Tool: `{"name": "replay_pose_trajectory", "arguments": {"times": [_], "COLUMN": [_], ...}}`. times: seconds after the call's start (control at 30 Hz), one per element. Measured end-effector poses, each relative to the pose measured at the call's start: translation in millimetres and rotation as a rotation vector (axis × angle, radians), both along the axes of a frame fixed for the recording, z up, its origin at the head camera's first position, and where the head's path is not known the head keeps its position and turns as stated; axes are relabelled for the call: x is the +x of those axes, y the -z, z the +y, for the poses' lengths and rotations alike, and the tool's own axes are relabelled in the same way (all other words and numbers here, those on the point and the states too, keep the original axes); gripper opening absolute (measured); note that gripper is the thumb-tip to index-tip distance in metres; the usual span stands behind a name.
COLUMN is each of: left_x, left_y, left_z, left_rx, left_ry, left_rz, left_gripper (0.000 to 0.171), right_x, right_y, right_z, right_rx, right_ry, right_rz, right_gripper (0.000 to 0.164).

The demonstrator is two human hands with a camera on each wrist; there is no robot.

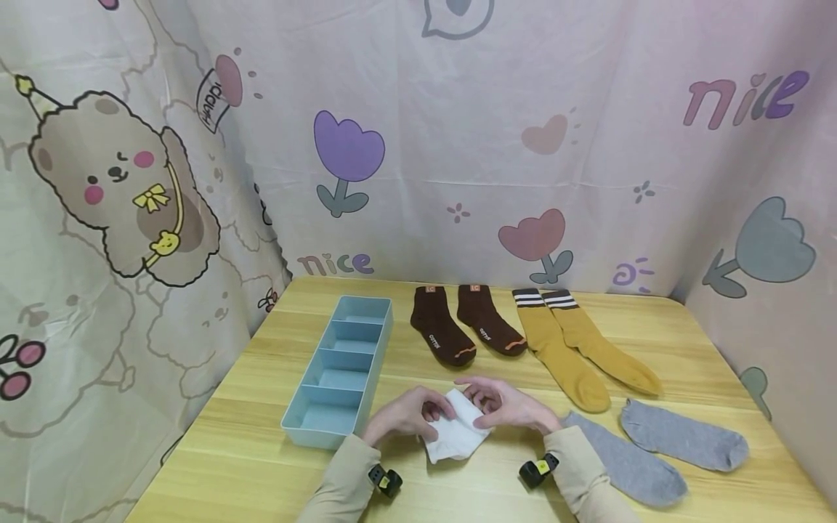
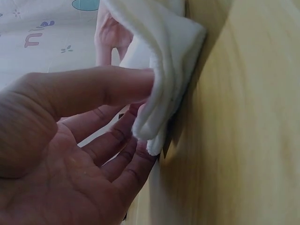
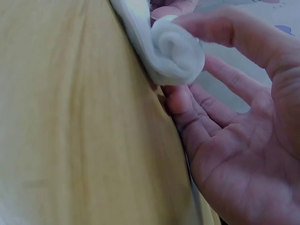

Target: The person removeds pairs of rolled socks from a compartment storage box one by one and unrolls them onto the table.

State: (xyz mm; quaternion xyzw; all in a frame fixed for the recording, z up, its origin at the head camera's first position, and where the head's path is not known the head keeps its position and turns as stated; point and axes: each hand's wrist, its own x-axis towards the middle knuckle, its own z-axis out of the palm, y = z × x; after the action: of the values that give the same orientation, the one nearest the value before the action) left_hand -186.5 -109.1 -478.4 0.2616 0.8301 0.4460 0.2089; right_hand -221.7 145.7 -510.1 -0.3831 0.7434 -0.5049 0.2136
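White socks [image 1: 458, 430], stacked in layers and partly rolled up, lie on the table between both hands. My left hand [image 1: 413, 415] pinches their left side. In the left wrist view its thumb [image 2: 117, 86] presses on the upper layers, with the other fingers bent beneath the edge. My right hand [image 1: 506, 407] grips the rolled end on the far right side. The right wrist view shows the white roll [image 3: 176, 51] as a spiral, the thumb on top of it and curled fingertips under it, close against the tabletop.
A pale blue organizer box [image 1: 386, 349] with several compartments stands left of the hands. Dark brown socks [image 1: 441, 330] lie behind them, mustard socks [image 1: 562, 356] with striped cuffs to the right of these. Grey socks [image 1: 683, 436] rest beside the right forearm. A printed curtain [image 1: 445, 145] borders the wooden table [image 1: 222, 443].
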Motion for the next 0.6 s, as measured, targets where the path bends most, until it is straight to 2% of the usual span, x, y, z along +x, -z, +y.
{"name": "replay_pose_trajectory", "arguments": {"times": [0.13, 0.37, 0.6], "left_x": [-0.2, -1.8, -2.8], "left_y": [0.2, 3.0, 3.3], "left_z": [-0.6, -1.7, -1.7], "left_rx": [0.008, 0.018, 0.022], "left_ry": [0.009, 0.021, 0.021], "left_rz": [0.005, 0.009, 0.0], "left_gripper": [0.042, 0.042, 0.041], "right_x": [0.8, 1.4, 1.1], "right_y": [-1.4, -5.0, -4.0], "right_z": [-3.9, -9.9, -11.2], "right_rx": [0.02, 0.073, 0.067], "right_ry": [0.014, 0.055, 0.062], "right_rz": [0.041, 0.128, 0.099], "right_gripper": [0.076, 0.061, 0.059]}}
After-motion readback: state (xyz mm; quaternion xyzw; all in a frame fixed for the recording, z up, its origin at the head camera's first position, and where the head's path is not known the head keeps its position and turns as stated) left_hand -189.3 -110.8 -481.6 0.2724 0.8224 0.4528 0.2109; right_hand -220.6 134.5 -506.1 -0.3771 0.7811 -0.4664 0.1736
